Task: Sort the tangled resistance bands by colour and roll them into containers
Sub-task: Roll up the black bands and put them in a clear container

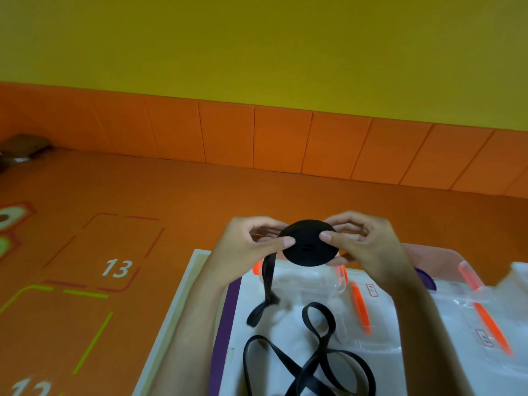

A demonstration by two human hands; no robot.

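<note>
Both hands hold a tightly wound black band roll [310,243] up in the air over the table. My left hand [245,244] pinches its left edge between thumb and fingers, and my right hand [363,241] pinches its right edge. A loose black tail [265,292] hangs down from the roll and ends in a small loop. Below it, another black resistance band [311,364] lies in crossed loops on a clear container lid [288,284].
Clear plastic containers [454,298] with orange latches [360,307] stand on the white table [183,292], right of centre. A purple strip [225,332] lies along the left side. Beyond the table are an orange floor mat with numbers and an orange and yellow wall.
</note>
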